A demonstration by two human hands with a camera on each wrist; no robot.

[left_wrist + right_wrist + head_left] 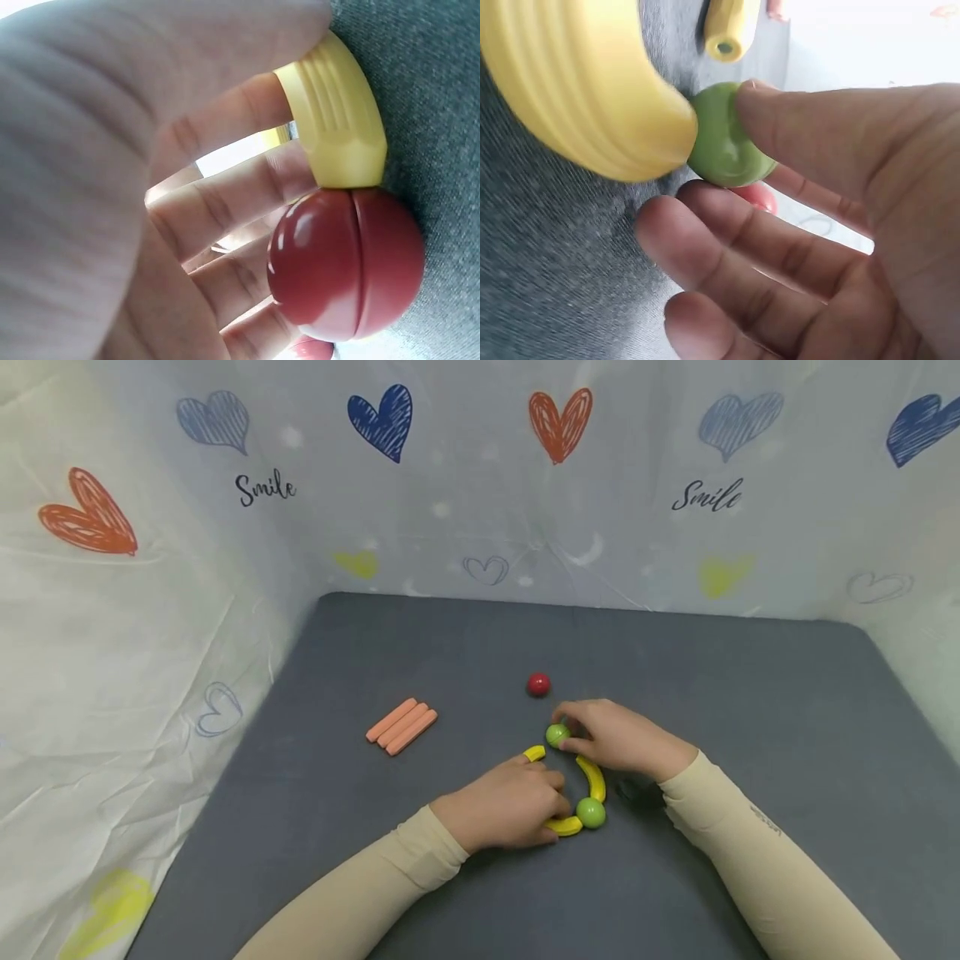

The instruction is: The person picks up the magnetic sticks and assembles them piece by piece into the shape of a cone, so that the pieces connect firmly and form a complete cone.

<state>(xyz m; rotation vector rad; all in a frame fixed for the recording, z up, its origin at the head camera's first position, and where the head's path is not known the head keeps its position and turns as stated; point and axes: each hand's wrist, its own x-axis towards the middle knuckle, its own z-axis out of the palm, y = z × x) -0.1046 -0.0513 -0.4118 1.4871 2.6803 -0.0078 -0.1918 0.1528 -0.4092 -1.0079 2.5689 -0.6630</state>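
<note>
My left hand (517,806) pinches a yellow curved rod (337,120) between thumb and fingers. One end of that rod touches a grooved red ball (346,262), which the hand hides in the head view. Its other end meets a green ball (591,812), joined to a second yellow curved rod (593,778). With thumb and fingers, my right hand (618,739) holds another green ball (731,139); in the right wrist view it appears against the end of a curved rod (592,97). Past the left fingers pokes one more yellow rod (535,753), mostly hidden.
A loose red ball (538,684) lies just beyond the right hand. Three salmon-pink sticks (402,727) lie side by side to the left. The grey tabletop (300,860) runs back to a white cloth (450,510) printed with hearts.
</note>
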